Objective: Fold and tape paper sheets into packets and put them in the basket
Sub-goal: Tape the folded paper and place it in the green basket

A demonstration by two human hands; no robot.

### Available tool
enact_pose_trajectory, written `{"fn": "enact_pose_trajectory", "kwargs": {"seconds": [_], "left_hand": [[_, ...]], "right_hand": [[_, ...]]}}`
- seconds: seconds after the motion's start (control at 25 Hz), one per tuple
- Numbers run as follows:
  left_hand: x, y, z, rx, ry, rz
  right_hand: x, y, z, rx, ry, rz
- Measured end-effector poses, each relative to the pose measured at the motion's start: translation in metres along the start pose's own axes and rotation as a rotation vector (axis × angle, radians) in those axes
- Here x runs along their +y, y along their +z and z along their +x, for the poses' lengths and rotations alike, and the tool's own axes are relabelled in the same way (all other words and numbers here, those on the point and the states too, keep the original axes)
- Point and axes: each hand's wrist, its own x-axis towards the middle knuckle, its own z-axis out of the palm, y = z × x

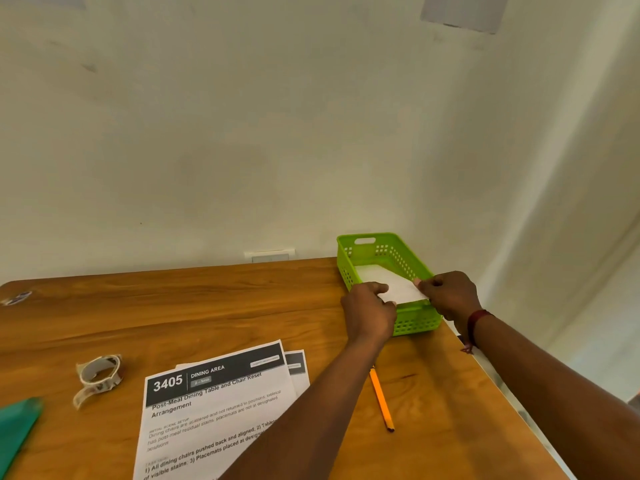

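Observation:
A folded white paper packet (401, 289) hangs over the near end of a green plastic basket (415, 323) at the table's far right. My left hand (369, 315) pinches the packet's left edge. Its right corner is pinched by my right hand (448, 296). Another white sheet (372, 271) lies on the basket floor under the packet. Printed paper sheets (214, 410) are stacked near the front of the table. A roll of tape (98, 375) lies to their left.
An orange pencil (381, 400) lies on the wooden table (207, 306) between my forearms. A green object (17, 431) pokes in at the left edge. The table's right edge (502, 393) runs close beside the basket. A wall stands right behind the table.

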Motion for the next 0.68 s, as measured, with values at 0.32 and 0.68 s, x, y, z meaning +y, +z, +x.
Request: {"fn": "enact_pose_trajectory", "kwargs": {"seconds": [0.32,0.68], "left_hand": [[-0.009,0.0,-0.015,0.022,0.215,0.254],[-0.009,-0.022,-0.026,-0.056,0.365,0.417]], "right_hand": [[0.001,0.003,-0.018,0.099,-0.268,-0.378],[-0.01,0.014,-0.061,0.217,-0.574,-0.808]]}}
